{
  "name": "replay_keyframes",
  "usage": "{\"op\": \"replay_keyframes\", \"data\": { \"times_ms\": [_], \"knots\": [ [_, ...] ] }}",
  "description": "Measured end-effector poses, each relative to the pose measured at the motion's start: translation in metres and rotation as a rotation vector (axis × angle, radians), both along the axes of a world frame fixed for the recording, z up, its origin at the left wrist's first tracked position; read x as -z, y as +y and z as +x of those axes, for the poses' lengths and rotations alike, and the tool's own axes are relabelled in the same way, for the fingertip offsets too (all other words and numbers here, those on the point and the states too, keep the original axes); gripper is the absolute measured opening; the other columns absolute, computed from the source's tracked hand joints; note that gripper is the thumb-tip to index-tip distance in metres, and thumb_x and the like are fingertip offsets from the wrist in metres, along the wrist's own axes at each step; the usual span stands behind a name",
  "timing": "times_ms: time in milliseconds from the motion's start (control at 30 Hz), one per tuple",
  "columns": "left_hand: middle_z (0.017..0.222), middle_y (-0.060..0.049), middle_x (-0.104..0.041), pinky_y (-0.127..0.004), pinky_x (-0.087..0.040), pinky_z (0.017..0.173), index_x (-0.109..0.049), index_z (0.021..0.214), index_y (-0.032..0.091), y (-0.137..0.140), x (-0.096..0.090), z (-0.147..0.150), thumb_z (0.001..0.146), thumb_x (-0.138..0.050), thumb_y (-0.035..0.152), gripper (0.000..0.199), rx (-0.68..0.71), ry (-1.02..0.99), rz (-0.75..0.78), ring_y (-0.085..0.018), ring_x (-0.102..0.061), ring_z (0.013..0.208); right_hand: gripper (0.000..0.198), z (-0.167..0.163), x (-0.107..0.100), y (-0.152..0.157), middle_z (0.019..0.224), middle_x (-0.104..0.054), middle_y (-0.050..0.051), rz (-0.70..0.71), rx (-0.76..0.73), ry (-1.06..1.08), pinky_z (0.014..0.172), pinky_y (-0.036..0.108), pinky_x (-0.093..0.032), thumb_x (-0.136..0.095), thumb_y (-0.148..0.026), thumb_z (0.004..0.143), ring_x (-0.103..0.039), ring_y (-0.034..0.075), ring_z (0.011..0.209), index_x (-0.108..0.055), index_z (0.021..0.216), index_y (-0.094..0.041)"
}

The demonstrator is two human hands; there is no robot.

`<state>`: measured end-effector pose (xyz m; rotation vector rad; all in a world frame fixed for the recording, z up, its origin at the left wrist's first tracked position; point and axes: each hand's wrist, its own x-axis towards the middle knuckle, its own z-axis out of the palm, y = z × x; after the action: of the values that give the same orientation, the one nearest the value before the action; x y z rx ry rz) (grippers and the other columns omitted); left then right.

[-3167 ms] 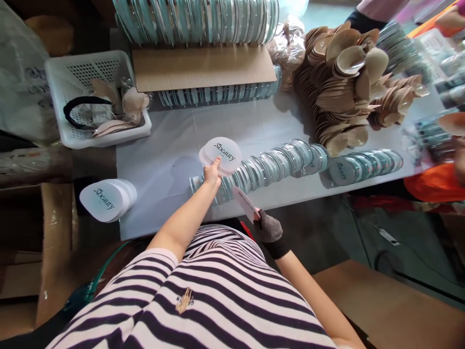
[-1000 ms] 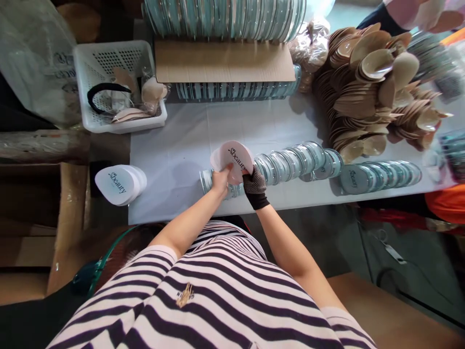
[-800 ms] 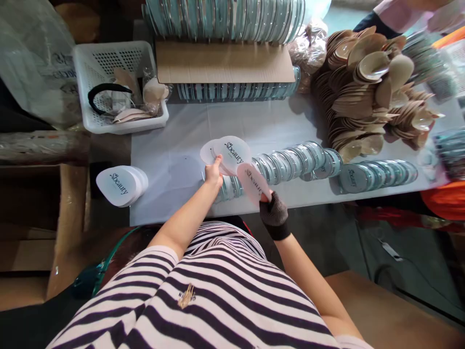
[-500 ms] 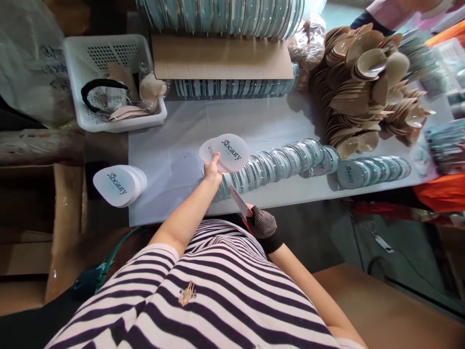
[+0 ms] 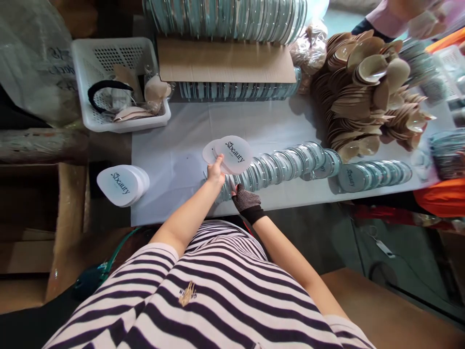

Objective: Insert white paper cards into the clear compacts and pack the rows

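Observation:
My left hand (image 5: 216,171) pinches a few white rounded cards (image 5: 238,162) printed "beauty", fanned out over the table. My right hand (image 5: 245,198), in a dark mesh fingerless glove, is closed on a single card, seen almost edge-on at the fingertips. The fingers are at the near left end of a long row of clear plastic cases (image 5: 278,165), which lean on one another. My hand hides part of that end, so I cannot tell whether the card is inside a case. A stack of similar cards (image 5: 118,185) lies to the left.
A white basket (image 5: 123,127) with a black headband stands back left. Behind the table (image 5: 181,121) are cardboard (image 5: 227,60) and more clear cases (image 5: 225,19). Beige spoon-shaped pieces (image 5: 358,102) pile up at right, beside a shorter case row (image 5: 378,175). Another person (image 5: 392,17) is at upper right.
My right hand has moved up and left from the table's front edge to the row of cases, bringing its card along. My left hand stays nearly where it was, still holding its cards.

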<state>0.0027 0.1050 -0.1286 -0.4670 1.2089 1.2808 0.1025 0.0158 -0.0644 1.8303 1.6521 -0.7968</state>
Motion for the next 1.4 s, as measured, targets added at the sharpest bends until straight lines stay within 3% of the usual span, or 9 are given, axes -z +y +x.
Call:
{"op": "replay_keyframes", "data": {
  "times_ms": [267, 467, 633, 867, 967, 1133, 1200, 1267, 1400],
  "knots": [
    [0.102, -0.009, -0.077, -0.041, -0.055, 0.100, -0.069, 0.116, 0.017, 0.001, 0.007, -0.008, 0.085, -0.069, 0.009, 0.033, -0.004, -0.091, -0.006, -0.021, -0.072, 0.102, 0.034, 0.012, -0.013, -0.004, 0.099, -0.074, 0.010, -0.002, -0.014, 0.003, 0.068, 0.030, -0.043, -0.033, -0.033, 0.101, -0.071, 0.025, 0.087, -0.058, 0.119, -0.020],
    [0.112, -0.011, -0.075, -0.051, -0.050, 0.105, -0.070, 0.107, 0.015, 0.000, 0.011, -0.014, 0.085, -0.069, 0.011, 0.022, 0.021, -0.135, -0.005, -0.025, -0.068, 0.113, 0.034, 0.013, 0.003, -0.001, 0.100, -0.074, 0.010, 0.054, -0.042, 0.039, 0.068, 0.029, -0.043, -0.033, -0.032, 0.101, -0.071, 0.023, 0.088, -0.059, 0.118, -0.019],
    [0.119, -0.011, -0.073, -0.050, -0.048, 0.108, -0.069, 0.104, 0.014, -0.004, 0.018, -0.021, 0.088, -0.066, 0.015, 0.016, 0.036, -0.232, 0.000, -0.025, -0.062, 0.124, 0.035, 0.017, 0.021, -0.006, 0.101, -0.073, 0.012, 0.040, -0.056, 0.043, 0.072, 0.030, -0.045, -0.033, -0.032, 0.102, -0.071, 0.023, 0.088, -0.057, 0.122, -0.017],
    [0.124, -0.012, -0.071, -0.049, -0.047, 0.110, -0.066, 0.119, 0.016, -0.004, 0.024, -0.020, 0.088, -0.067, 0.016, 0.030, 0.042, -0.211, 0.016, -0.024, -0.060, 0.126, 0.034, 0.015, 0.028, -0.003, 0.101, -0.073, 0.012, 0.022, -0.022, 0.078, 0.076, 0.031, -0.047, -0.036, -0.032, 0.100, -0.070, 0.024, 0.094, -0.063, 0.115, -0.019],
    [0.127, -0.011, -0.070, -0.049, -0.046, 0.110, -0.064, 0.123, 0.017, -0.005, 0.022, -0.020, 0.088, -0.067, 0.016, 0.036, 0.034, -0.204, 0.029, -0.025, -0.059, 0.128, 0.030, 0.010, 0.033, -0.005, 0.104, -0.073, 0.012, 0.012, 0.104, 0.134, 0.080, 0.031, -0.047, -0.040, -0.031, 0.098, -0.069, 0.023, 0.097, -0.066, 0.109, -0.020],
    [0.133, -0.010, -0.066, -0.049, -0.046, 0.110, -0.063, 0.127, 0.018, -0.005, 0.017, -0.022, 0.090, -0.065, 0.018, 0.037, 0.016, -0.207, 0.024, -0.025, -0.056, 0.132, 0.017, 0.009, 0.041, -0.009, 0.102, -0.071, 0.017, -0.021, 0.347, 0.294, 0.093, 0.044, -0.045, -0.053, -0.025, 0.092, -0.065, 0.030, 0.107, -0.066, 0.099, -0.018],
    [0.133, -0.010, -0.066, -0.048, -0.047, 0.110, -0.063, 0.126, 0.018, -0.006, 0.016, -0.023, 0.091, -0.064, 0.019, 0.035, 0.016, -0.210, 0.024, -0.025, -0.055, 0.132, 0.013, 0.013, 0.042, -0.007, 0.096, -0.071, 0.015, -0.057, 0.401, 0.372, 0.087, 0.040, -0.049, -0.054, -0.024, 0.090, -0.067, 0.026, 0.097, -0.065, 0.095, -0.018],
    [0.133, -0.010, -0.066, -0.047, -0.047, 0.109, -0.064, 0.124, 0.018, -0.006, 0.016, -0.023, 0.091, -0.065, 0.020, 0.033, 0.014, -0.210, 0.030, -0.024, -0.056, 0.132, 0.017, 0.017, 0.043, -0.007, 0.088, -0.071, 0.009, -0.109, 0.485, 0.489, 0.076, 0.032, -0.052, -0.050, -0.027, 0.093, -0.067, 0.018, 0.079, -0.062, 0.102, -0.020],
    [0.132, -0.010, -0.067, -0.048, -0.047, 0.110, -0.065, 0.120, 0.017, -0.008, 0.016, -0.021, 0.089, -0.067, 0.021, 0.031, 0.011, -0.197, 0.041, -0.025, -0.056, 0.131, 0.033, 0.016, 0.049, -0.015, 0.080, -0.066, 0.000, -0.222, 0.949, 0.920, 0.062, 0.023, -0.051, -0.037, -0.044, 0.098, -0.057, 0.010, 0.058, -0.048, 0.125, -0.026]
  ]
}}
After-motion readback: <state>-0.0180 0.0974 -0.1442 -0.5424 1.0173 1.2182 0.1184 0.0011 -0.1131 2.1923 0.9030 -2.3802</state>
